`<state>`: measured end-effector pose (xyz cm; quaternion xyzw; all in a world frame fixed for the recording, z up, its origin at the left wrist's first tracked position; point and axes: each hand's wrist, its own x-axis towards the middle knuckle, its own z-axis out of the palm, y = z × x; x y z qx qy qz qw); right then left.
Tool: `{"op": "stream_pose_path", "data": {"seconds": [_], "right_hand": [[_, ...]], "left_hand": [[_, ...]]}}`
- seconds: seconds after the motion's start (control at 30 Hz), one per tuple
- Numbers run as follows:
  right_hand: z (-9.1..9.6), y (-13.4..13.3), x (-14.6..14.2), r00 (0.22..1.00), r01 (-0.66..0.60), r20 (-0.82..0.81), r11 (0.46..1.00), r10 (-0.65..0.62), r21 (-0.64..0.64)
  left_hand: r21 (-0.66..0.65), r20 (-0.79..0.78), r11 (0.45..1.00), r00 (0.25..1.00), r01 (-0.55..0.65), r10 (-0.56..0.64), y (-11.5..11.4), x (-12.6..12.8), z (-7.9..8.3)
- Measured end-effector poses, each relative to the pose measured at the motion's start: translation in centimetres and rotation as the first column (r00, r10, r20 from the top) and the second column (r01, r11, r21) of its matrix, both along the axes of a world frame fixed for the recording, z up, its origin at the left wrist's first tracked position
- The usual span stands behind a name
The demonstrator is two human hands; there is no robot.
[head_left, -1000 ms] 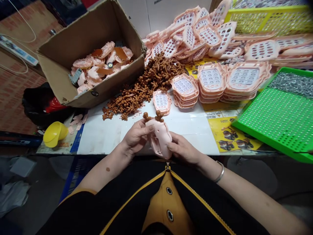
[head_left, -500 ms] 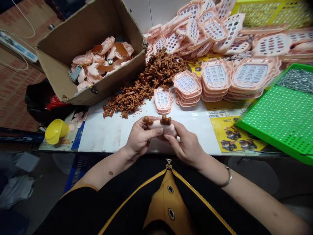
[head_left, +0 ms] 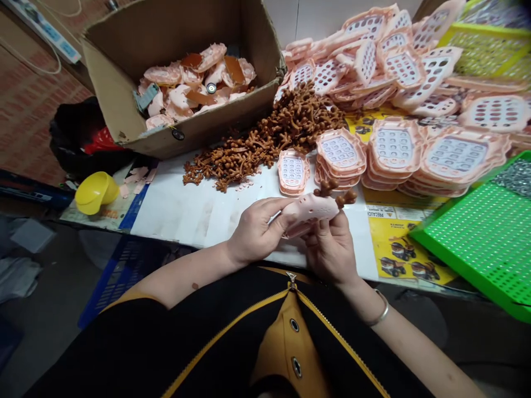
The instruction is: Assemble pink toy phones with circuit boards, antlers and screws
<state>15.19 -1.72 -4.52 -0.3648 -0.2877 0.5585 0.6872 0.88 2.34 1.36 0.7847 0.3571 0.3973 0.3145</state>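
Observation:
Between both hands is a pink plastic toy shell [head_left: 310,210] with brown antlers [head_left: 334,193] sticking up from its right end. My left hand [head_left: 262,229] is closed on the shell's left end, thumb on the near face. My right hand [head_left: 332,246] grips it from below near the antlers, with some fingers hidden behind it. Just beyond the shell lies a single pink keypad panel [head_left: 293,172] on white paper. A heap of loose brown antler pieces [head_left: 269,135] spreads behind that.
Stacked pink panels [head_left: 394,146] stand at right, with a large pile of perforated pink shells [head_left: 373,61] behind. A green tray [head_left: 477,232] holds small metal parts. At left are a cardboard box [head_left: 174,141] of pink pieces and a yellow scoop [head_left: 96,193].
The toy shell has turned, so its antlers now point up and right. Both hands have shifted with it, the right one lower beneath it. The view has swung somewhat left.

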Motion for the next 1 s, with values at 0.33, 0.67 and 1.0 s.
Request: {"op": "stream_pose_path", "data": {"seconds": [0.33,0.67,1.0], "right_hand": [[-1.1,-0.2,0.7,0.952,-0.126,0.277,0.991,0.13,-0.033],[1.0,-0.6,0.1,0.711,-0.293,0.679,0.955,0.183,0.05],[1.4,-0.2,-0.9,0.765,-0.107,0.642,0.974,-0.048,0.2]], "left_hand": [[-0.43,0.135,0.9,0.991,0.072,-0.015,0.1,0.7,1.3],[-0.767,0.63,0.466,0.658,0.442,0.413,1.7,1.3,1.0],[-0.767,0.614,0.475,0.709,0.432,0.347,1.4,2.2,1.6]]}}
